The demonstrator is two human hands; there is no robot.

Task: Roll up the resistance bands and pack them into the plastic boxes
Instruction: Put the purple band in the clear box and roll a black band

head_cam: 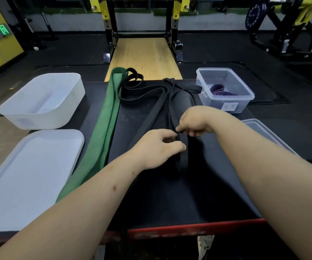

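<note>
Your left hand (pixel 159 149) and right hand (pixel 196 122) pinch the near end of the black band (pixel 183 156), apparently starting its roll, its length laid toward 12 o'clock

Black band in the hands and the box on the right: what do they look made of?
Black band: likely matte rubber or latex; it lies flat and limp, without shine.
Right box: clear, slightly glossy plastic; the purple band inside shows through its wall.

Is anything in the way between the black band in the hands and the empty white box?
Only the green band lies flat between the black band and the white box. The box is open, so lifting the band over should work.
</note>
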